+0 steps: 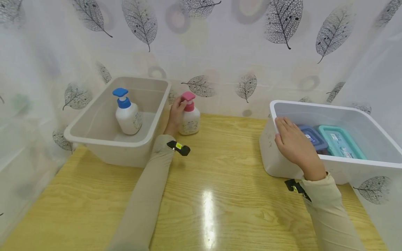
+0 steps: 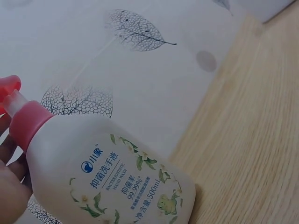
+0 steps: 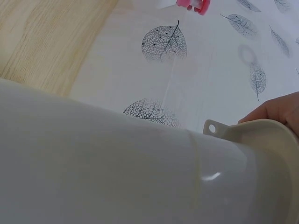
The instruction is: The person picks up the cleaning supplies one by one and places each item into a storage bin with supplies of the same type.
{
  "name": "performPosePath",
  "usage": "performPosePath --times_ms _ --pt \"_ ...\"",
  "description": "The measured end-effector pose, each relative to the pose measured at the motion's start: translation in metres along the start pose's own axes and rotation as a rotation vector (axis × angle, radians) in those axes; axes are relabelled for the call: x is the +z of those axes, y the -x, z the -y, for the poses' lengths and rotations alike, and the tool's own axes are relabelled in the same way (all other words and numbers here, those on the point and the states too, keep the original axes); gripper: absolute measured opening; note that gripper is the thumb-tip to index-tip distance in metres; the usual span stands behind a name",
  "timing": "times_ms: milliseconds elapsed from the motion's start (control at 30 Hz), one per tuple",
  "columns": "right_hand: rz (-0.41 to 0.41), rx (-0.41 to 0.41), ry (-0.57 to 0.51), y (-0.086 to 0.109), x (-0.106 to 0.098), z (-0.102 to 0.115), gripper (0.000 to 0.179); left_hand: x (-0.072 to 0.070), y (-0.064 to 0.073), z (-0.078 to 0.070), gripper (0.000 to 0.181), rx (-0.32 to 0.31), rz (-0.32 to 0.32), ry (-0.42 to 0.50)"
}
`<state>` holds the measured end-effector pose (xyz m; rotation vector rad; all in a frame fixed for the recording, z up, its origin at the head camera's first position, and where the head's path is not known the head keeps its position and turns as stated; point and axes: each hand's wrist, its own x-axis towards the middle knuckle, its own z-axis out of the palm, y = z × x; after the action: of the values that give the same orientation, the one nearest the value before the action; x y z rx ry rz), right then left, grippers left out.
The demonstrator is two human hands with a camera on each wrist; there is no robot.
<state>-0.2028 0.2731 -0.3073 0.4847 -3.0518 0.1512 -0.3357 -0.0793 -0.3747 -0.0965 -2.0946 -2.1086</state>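
Observation:
A white hand wash bottle (image 1: 190, 122) with a pink pump top stands upright on the wooden table, close beside the left bin. My left hand (image 1: 176, 113) holds it by the neck from the left; in the left wrist view its fingers (image 2: 11, 156) curl behind the pink collar. The bottle's printed label (image 2: 124, 182) faces that camera. On the right, my right hand (image 1: 293, 143) rests over the near left rim of a pale bin (image 1: 267, 157), fingers straight and thumb outside. The right wrist view shows part of this hand (image 3: 285, 109) at the rim.
Inside the left beige bin (image 1: 84, 139) stands a white bottle with a blue pump (image 1: 128, 116). The right bin contains a dark blue lidded box (image 1: 314, 137) and a teal lidded box (image 1: 340, 141). A leaf-patterned curtain (image 1: 220, 52) hangs behind the table (image 1: 220, 195).

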Motion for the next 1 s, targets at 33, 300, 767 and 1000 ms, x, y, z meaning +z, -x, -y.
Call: performPosePath --times_ms 33,300,767,1000 --pt "0.002 0.001 0.0 0.0 -0.0001 -0.0002 0.054 0.0003 -0.0001 0.0 0.044 0.003 0.002 -0.008" --pt "0.01 0.008 -0.003 -0.0001 0.0004 -0.0016 0.055 0.003 -0.0011 -0.0006 0.039 -0.013 0.023 -0.038" --pt "0.002 0.003 -0.002 -0.0008 0.001 -0.0018 0.055 0.0 -0.007 0.0014 0.043 0.034 0.189 0.042" --pt "0.0 0.001 -0.004 -0.0005 0.0009 -0.0023 0.054 -0.0043 -0.0096 0.0035 0.043 0.062 0.301 0.073"
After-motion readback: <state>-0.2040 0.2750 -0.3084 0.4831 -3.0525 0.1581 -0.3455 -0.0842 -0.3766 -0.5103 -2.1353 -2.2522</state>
